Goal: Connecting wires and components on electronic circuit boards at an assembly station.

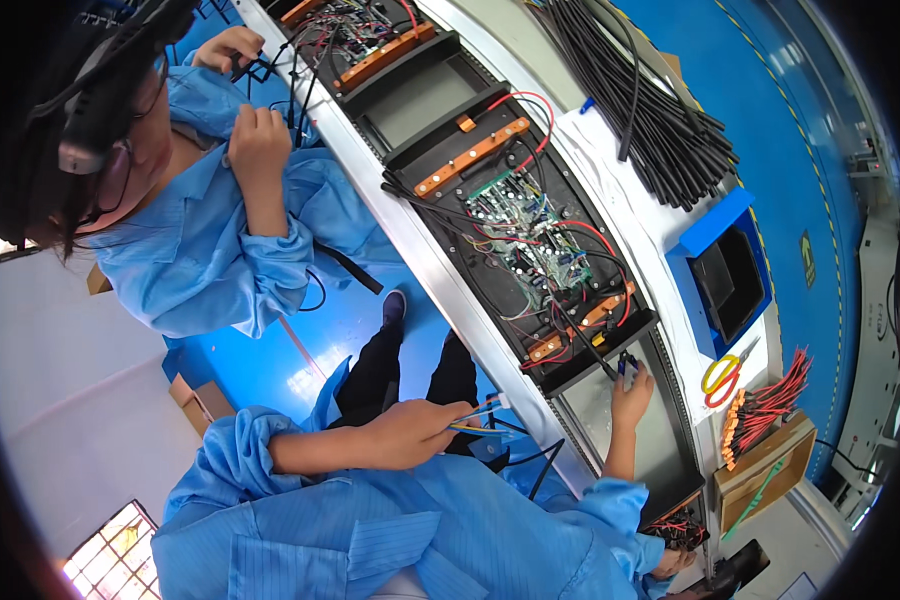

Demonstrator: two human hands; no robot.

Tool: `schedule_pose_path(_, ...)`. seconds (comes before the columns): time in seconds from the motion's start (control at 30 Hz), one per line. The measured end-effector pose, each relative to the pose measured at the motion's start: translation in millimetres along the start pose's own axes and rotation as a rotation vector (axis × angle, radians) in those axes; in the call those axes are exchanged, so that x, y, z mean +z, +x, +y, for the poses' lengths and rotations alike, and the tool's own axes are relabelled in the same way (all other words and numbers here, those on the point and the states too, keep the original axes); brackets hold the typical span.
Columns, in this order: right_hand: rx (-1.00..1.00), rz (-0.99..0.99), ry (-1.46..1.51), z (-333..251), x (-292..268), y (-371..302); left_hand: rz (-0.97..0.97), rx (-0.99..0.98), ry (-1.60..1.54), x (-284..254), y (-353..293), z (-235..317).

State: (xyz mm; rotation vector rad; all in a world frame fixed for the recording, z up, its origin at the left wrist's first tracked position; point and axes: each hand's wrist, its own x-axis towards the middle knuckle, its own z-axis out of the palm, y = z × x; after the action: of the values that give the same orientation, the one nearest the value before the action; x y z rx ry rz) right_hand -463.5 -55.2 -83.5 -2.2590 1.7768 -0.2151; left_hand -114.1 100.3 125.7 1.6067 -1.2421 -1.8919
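My left hand (410, 434) is closed around a small bundle of thin wires (482, 431), blue and yellow among them, with a white connector (503, 401) beside it. At the near end of an open black housing, my right hand (632, 397) pinches the end of a black cable (592, 348). Small dark parts at its fingertips are too small to name. The cable runs back to a green circuit board (530, 245) crowded with components, inside the housing. Orange-brown terminal bars (473, 157) and red wires (598, 236) sit around the board.
Beyond the conveyor rail (410, 215) lie black tubes (650, 110), a blue bin (725, 275), scissors (725, 378) and red-wired orange connectors (770, 400) by a cardboard box (765, 470). At left, a co-worker's hands (258, 145) hold black cables. Another person's hand (673, 563) shows at lower right.
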Motion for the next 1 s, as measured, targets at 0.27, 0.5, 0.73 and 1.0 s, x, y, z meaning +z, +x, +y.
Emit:
schedule_pose_path(0.27, -0.1, -0.143, 0.769, -208, -137, -22, 0.186, 0.054, 0.068, -7, -58, -34)
schedule_pose_path(0.5, -1.038, -0.842, 0.518, -370, -88, -88, 0.243, 0.041, -0.026, -22, -167, -89)
schedule_pose_path(0.73, -0.839, -0.773, 0.905, -471, -34, -197, 0.597, 0.294, -0.097, -37, -247, -177)
schedule_pose_path(1.0, -0.231, -0.617, 1.539, -453, -50, -187, 0.857, 0.581, 0.237, -51, -147, -109)
